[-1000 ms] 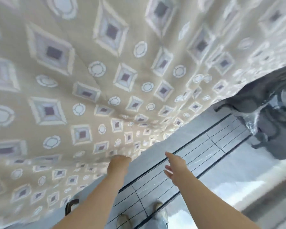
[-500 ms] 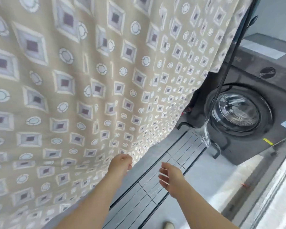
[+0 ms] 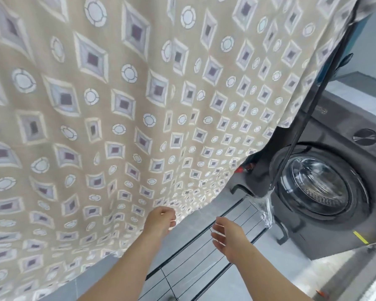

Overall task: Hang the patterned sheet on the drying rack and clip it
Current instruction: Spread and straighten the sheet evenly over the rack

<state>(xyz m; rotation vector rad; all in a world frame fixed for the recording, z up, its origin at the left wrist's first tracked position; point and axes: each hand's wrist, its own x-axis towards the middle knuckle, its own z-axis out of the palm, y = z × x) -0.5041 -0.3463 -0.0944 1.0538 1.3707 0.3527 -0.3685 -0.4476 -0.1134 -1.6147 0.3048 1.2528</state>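
Apparently the left hand [image 3: 161, 220] had eased off the hem. A second earlier it was buried in the patterned sheet [image 3: 122, 118]; now its curled fingers lay right at the lower edge, and I could not tell whether they pinched cloth. The right hand [image 3: 227, 238], just beside it, stayed spread and empty. The sheet hung above both hands, draped past the drying rack pole [image 3: 300, 127]. Clipping seemed due next, though no clip showed.

The sheet [image 3: 139, 105] runs off the top and left edges, hiding most of the rack [image 3: 295, 137]; the right edge crops the washer [image 3: 334, 192].
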